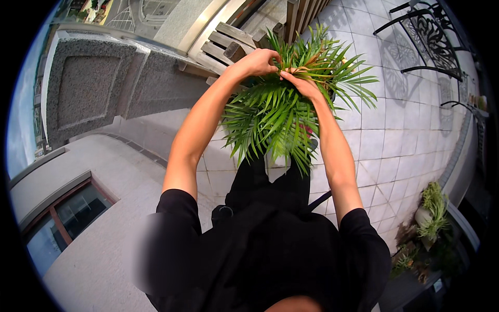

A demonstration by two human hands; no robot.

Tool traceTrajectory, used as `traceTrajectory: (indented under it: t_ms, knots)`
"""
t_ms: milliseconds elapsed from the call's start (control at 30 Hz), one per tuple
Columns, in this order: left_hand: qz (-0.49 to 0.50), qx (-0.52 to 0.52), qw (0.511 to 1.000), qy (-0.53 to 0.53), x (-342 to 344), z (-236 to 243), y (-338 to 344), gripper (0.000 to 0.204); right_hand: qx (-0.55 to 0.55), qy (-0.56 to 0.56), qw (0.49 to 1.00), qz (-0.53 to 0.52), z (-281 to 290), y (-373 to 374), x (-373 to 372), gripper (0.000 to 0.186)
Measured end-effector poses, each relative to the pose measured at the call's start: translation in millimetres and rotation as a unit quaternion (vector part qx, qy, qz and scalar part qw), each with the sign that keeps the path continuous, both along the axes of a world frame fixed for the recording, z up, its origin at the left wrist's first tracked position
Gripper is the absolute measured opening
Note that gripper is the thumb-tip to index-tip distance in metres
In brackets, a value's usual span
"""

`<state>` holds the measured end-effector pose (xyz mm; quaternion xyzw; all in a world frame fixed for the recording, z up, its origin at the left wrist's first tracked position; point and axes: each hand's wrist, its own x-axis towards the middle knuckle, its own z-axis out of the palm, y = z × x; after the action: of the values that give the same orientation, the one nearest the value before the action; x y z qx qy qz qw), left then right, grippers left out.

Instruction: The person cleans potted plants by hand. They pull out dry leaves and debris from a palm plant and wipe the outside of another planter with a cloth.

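Observation:
A bushy green palm plant (pixel 275 112) with long narrow leaflets stands in front of me. Some of its fronds near the top are yellow and brown (pixel 319 68). My left hand (pixel 260 62) reaches into the upper middle of the foliage, its thumb and fingers curled together in a pinch at the leaf stems. Close beside it, my right hand (pixel 303 86) is closed around the dried, yellowish leaves, the thumb pointing toward the left hand. Leaves cover part of the right fingers. The plant's pot is mostly hidden below the foliage.
Slatted wooden planks (pixel 223 47) stand just beyond the plant, beside a grey stone parapet (pixel 86 78). Black metal chairs (pixel 431 39) are on the pale tiled floor (pixel 384 140) at the far right. Another potted plant (pixel 432 213) sits at the lower right.

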<state>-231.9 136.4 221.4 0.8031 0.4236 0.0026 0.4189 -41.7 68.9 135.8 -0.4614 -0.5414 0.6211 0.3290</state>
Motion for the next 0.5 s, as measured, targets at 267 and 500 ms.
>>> traceTrajectory:
  t_ms: [267, 500]
  knots:
    - [0.31, 0.072, 0.931, -0.178, -14.5, 4.5, -30.9, 0.036, -0.036, 0.037, 0.996, -0.072, -16.2, -2.2, 7.8, 0.034]
    - [0.357, -0.08, 0.89, -0.272, -12.4, -56.4, -81.1, 0.057, -0.001, 0.027, 0.998, -0.057, -16.1, -2.8, -3.7, 0.03]
